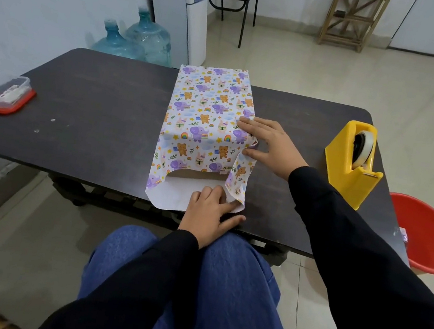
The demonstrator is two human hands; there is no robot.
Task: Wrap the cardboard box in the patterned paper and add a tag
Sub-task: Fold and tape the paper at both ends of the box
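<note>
The cardboard box (194, 175) lies in the middle of the dark table, covered on top by the patterned paper (204, 111) printed with elephants, bears and rainbows. Only a strip of its near end shows under the paper's open end. The white inside of the paper spreads flat at the table's near edge. My right hand (267, 146) lies with fingers flat on the box's right top edge, pressing the paper down. My left hand (209, 214) presses the near right flap of paper against the table with straight fingers. I see no tag.
A yellow tape dispenser (354, 163) stands at the right of the table (91, 104). A small clear plastic container on a red lid (7, 95) sits at the left. A red basin (429, 235) is on the floor to the right. Water bottles (133, 37) stand behind the table.
</note>
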